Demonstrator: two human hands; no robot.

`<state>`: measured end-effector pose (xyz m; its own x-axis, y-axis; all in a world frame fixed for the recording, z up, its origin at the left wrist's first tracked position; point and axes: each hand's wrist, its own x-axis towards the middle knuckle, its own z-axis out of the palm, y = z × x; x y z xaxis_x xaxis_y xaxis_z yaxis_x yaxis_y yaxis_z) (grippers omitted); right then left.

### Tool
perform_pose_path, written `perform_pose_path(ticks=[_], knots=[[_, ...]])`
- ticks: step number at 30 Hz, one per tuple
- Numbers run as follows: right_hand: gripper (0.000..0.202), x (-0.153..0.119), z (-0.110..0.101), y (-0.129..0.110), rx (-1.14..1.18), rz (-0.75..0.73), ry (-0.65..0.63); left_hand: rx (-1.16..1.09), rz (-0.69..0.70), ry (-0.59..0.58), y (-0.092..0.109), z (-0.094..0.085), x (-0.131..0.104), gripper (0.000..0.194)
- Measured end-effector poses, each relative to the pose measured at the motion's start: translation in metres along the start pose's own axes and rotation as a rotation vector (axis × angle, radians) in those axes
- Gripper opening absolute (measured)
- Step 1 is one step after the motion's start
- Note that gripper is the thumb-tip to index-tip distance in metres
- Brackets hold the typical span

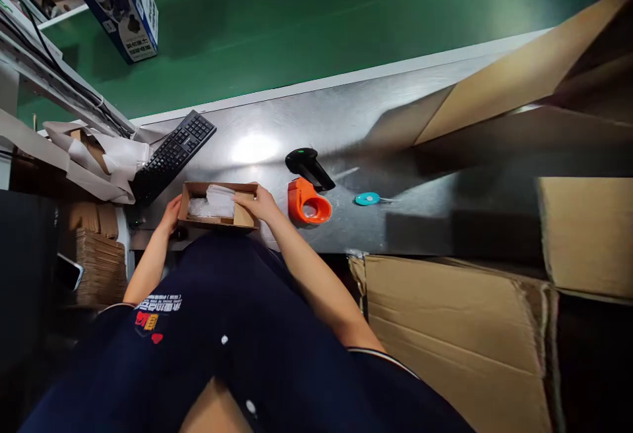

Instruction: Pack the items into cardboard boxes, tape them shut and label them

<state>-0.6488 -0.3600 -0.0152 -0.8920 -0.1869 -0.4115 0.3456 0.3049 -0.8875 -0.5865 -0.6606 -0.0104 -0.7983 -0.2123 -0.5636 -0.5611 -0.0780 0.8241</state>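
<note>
A small open cardboard box (217, 225) is held close to my body at the front edge of the metal bench. White, plastic-looking packets (212, 203) lie inside it. My left hand (171, 214) grips the box's left end, its fingers partly hidden behind the wall. At the other end, my right hand (260, 204) is closed over the right wall, with fingertips reaching inside beside the packets. Right of the box lie an orange tape dispenser (297, 201) and a black handheld scanner (311, 168). Farther right is a small turquoise cutter-like tool (366, 199).
A black keyboard (175, 153) lies at the left beside crumpled packing paper (116, 163). On the green surface (321, 18) behind stands a blue-and-white printed box (121, 11). Large cardboard (455, 327) fills the right front, and flattened cartons (101, 265) are stacked at the left.
</note>
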Motion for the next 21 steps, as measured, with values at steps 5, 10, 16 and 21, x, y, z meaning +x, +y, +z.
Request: perform_pose_path(ticks=[5,10,16,21], knots=[[0.094,0.001,0.017,0.029,-0.080,0.090,-0.003,0.129,-0.023,-0.211,-0.001,-0.001,-0.005,0.093],[0.091,-0.020,0.024,0.042,-0.234,-0.054,0.068,0.454,0.138,-0.156,-0.015,0.013,-0.004,0.121],[0.055,-0.026,0.011,0.059,-0.399,-0.658,0.178,0.729,0.802,-0.065,-0.033,0.001,-0.011,0.107],[0.057,-0.043,-0.033,0.065,-0.796,-0.859,-0.197,1.029,0.986,-0.297,-0.020,-0.020,-0.022,0.041]])
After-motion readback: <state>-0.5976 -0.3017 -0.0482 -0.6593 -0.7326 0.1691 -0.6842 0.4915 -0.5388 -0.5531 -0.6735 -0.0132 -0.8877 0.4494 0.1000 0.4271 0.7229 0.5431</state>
